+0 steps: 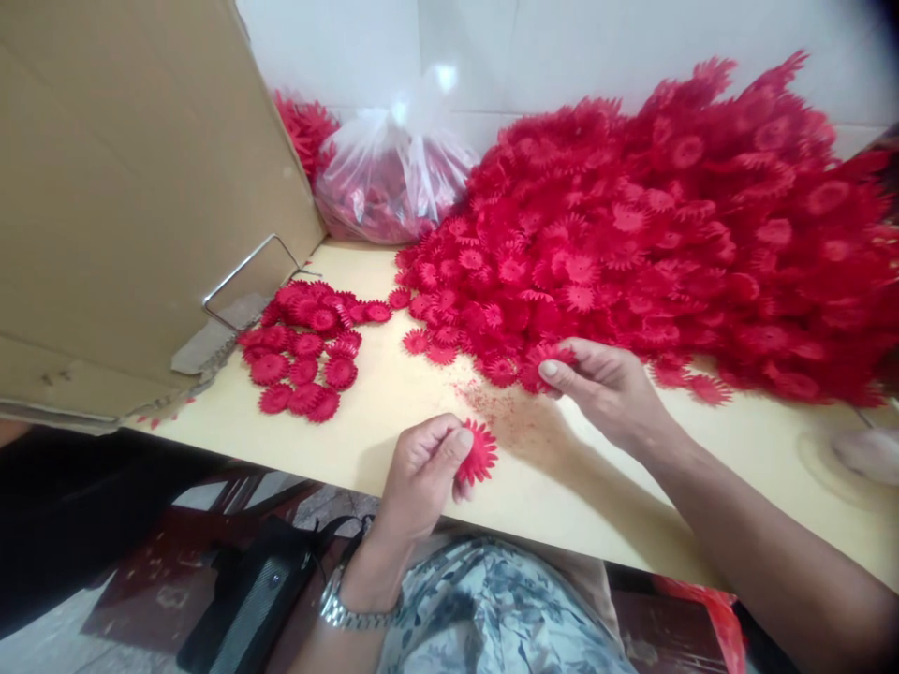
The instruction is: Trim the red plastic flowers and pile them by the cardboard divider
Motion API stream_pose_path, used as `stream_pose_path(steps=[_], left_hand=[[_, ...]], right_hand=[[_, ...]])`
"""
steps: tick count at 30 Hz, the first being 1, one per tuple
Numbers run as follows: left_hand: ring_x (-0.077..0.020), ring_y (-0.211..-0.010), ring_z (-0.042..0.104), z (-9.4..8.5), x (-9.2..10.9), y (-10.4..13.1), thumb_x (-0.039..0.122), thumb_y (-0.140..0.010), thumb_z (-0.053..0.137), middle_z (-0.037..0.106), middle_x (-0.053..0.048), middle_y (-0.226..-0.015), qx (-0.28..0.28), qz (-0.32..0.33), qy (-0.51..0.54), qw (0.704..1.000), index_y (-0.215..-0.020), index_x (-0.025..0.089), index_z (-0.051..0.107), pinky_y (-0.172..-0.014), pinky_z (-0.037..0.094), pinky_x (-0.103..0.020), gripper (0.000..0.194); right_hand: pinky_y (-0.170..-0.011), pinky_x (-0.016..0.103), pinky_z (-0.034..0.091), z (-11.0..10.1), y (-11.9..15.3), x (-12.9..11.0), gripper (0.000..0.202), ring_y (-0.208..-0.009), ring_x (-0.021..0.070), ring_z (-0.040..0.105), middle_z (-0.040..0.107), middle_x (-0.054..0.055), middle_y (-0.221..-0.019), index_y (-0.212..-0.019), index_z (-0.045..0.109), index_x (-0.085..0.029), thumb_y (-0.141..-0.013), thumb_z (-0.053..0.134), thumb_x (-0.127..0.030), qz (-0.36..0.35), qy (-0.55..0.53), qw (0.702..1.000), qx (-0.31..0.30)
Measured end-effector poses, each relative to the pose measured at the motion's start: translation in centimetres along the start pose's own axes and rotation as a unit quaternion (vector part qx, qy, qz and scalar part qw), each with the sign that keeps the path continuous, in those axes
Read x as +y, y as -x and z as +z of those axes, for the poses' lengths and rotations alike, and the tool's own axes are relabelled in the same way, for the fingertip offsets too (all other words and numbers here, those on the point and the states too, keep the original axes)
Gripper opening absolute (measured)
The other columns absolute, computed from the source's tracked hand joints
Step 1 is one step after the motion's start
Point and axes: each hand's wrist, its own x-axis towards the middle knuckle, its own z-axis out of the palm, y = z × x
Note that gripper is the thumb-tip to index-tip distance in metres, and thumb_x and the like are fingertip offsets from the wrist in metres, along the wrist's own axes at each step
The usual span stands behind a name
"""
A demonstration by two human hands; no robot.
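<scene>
Near the table's front edge, my left hand (425, 468) pinches a red petalled disc (480, 453) between thumb and fingers. My right hand (604, 386) is further forward and to the right, its thumb and fingers closed on another red disc (548, 363) at the lower edge of a large heap of red discs (596, 234). On the left side of the table lies a smaller group of red discs (305, 346), some in short stacks. Red crumbs (492, 402) are scattered on the tabletop between the hands and the heap.
A cardboard box (140, 206) stands at the left, with a bent metal wire frame (243, 271) beside it. At the back, a tied clear plastic bag (393, 178) holds red pieces. The pale yellow table (309, 449) meets a white wall. A black bag (253, 599) sits below the table edge.
</scene>
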Motion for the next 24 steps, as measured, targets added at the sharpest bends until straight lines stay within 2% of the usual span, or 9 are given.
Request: stream_pose_path(steps=[5,10,14,17,20,22,24], left_hand=[[-0.0124,-0.047,0.058,0.6,0.8,-0.6,0.032,-0.077,0.061,0.059,0.001,-0.052,0.024,-0.005,0.074,0.997,-0.067,0.016,0.054,-0.049,0.048,-0.024,0.021],[-0.0163,-0.053,0.064,0.9,1.3,-1.0,0.022,-0.069,0.066,0.061,0.001,-0.053,0.076,-0.019,0.122,0.989,-0.065,0.015,0.051,-0.055,0.050,-0.027,0.017],[-0.0164,-0.059,0.064,1.2,1.7,-1.1,0.015,-0.066,0.065,0.064,-0.001,-0.070,0.086,-0.008,0.151,0.985,-0.066,0.014,0.053,-0.056,0.051,-0.029,0.011],[-0.0126,-0.054,0.060,1.4,1.6,-1.2,0.011,-0.067,0.061,0.063,0.000,-0.077,0.068,0.005,0.146,0.987,-0.077,0.016,0.055,-0.049,0.045,-0.025,0.012],[-0.0071,-0.051,0.051,1.7,1.2,-1.3,0.014,-0.073,0.058,0.061,0.001,-0.069,0.027,0.016,0.099,0.995,-0.087,0.018,0.060,-0.048,0.037,-0.019,0.015],[-0.0054,-0.055,0.048,2.0,0.9,-1.3,0.019,-0.074,0.062,0.059,0.002,-0.068,0.001,0.028,0.060,0.998,-0.084,0.017,0.063,-0.051,0.035,-0.017,0.010],[-0.0051,-0.057,0.046,2.2,0.6,-1.4,0.022,-0.072,0.067,0.056,0.003,-0.066,-0.012,0.045,0.030,0.998,-0.078,0.017,0.064,-0.054,0.034,-0.017,0.008]], right_hand=[[-0.052,0.023,0.036,0.1,0.0,-0.2,0.030,-0.056,0.0096,0.045,0.053,-0.001,-0.062,-0.072,0.060,-0.016,-0.074,0.064,-0.046,0.021,-0.036,0.998,-0.047],[-0.052,0.023,0.034,0.7,0.4,0.1,0.031,-0.055,0.0084,0.042,0.048,-0.003,-0.059,-0.064,0.054,-0.016,-0.074,0.064,-0.044,0.049,-0.067,0.994,-0.065],[-0.050,0.022,0.031,0.7,0.5,0.1,0.034,-0.053,0.0074,0.038,0.043,-0.004,-0.056,-0.059,0.050,-0.016,-0.072,0.065,-0.044,0.047,-0.063,0.995,-0.068],[-0.050,0.022,0.029,0.8,0.7,0.1,0.034,-0.052,0.0072,0.037,0.042,-0.005,-0.055,-0.059,0.050,-0.016,-0.072,0.066,-0.043,0.044,-0.044,0.995,-0.077],[-0.052,0.022,0.032,1.2,0.9,-0.1,0.031,-0.054,0.0082,0.042,0.049,-0.003,-0.056,-0.063,0.056,-0.015,-0.072,0.067,-0.042,0.043,-0.041,0.994,-0.090],[-0.050,0.022,0.031,1.5,1.0,-0.2,0.033,-0.052,0.0077,0.041,0.048,-0.004,-0.054,-0.061,0.056,-0.015,-0.071,0.068,-0.044,0.043,-0.039,0.995,-0.084],[-0.046,0.020,0.026,1.8,1.1,-0.2,0.040,-0.048,0.0059,0.035,0.040,-0.006,-0.049,-0.055,0.050,-0.015,-0.070,0.068,-0.048,0.042,-0.031,0.995,-0.081]])
